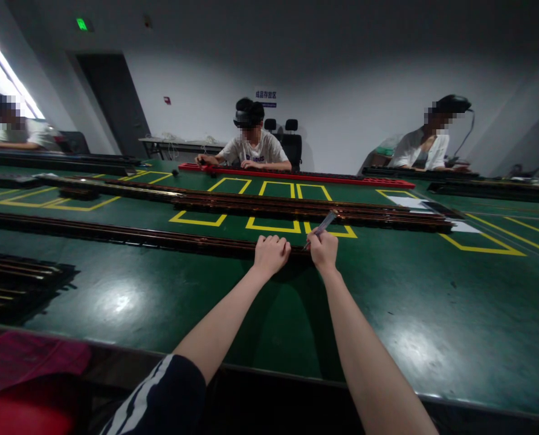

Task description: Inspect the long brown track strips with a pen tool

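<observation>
A long dark strip with coppery edges (161,235) runs across the green table (387,290) from the far left to my hands. My left hand (272,254) is closed over it near its right end, fingers wrapped round its upper edge. Just to the right, my right hand (324,248) grips a clear pen-like tool (326,222), which slants up to the right, its lower end at the strip's right end. Whether that lower end touches the strip is too small to tell.
Behind my hands lies a bundle of long dark strips (364,215) across yellow tape outlines. More strips (16,281) are stacked at the near left. White sheets (464,227) lie at the right. A red rail (319,177) stands before a seated person (263,148); two others sit left and right.
</observation>
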{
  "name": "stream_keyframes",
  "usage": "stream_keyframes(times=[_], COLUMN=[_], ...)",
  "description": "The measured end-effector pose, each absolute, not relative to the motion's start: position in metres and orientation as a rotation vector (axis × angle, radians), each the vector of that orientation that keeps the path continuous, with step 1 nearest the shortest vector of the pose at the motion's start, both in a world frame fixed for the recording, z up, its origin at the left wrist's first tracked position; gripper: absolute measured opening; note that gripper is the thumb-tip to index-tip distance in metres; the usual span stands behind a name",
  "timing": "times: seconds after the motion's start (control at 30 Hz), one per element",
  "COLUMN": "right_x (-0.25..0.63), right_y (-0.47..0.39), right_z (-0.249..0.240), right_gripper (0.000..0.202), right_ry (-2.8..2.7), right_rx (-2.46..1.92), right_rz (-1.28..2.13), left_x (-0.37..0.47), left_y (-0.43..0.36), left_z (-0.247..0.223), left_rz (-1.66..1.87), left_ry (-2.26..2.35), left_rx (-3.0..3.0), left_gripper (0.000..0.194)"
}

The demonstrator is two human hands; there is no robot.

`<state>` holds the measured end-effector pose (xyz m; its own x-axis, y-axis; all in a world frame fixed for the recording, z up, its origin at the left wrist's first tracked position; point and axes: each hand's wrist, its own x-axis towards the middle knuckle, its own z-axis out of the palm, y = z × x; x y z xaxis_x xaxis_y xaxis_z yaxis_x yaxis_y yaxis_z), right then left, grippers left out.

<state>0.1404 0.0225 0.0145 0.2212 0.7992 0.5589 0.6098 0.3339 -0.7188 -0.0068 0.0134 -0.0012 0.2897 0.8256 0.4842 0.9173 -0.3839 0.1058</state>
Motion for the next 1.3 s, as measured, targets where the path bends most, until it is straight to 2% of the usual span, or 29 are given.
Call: stream_keyframes(times=[0.57,0.93,1.3], right_x=[0.132,0.132,0.135], right_y=[0.019,0.019,0.02], right_z=[0.017,0.015,0.014], right_gripper=[0.027,0.031,0.03], right_ry=[-1.519,-1.485,-1.435], right_rx=[-1.278,-1.235,-1.242], right_rz=[0.382,0.462,0.391], left_x=[-0.018,-0.036,-0.04], left_y=[0.019,0.023,0.022], left_z=[0.002,0.004,0.003], left_rz=[-0.886,-0.835,-0.861], left_ry=[-1.845,-1.927,-1.944], left_rx=[-2.202,-2.171,-2.203], left_gripper=[0.041,0.037,0.038])
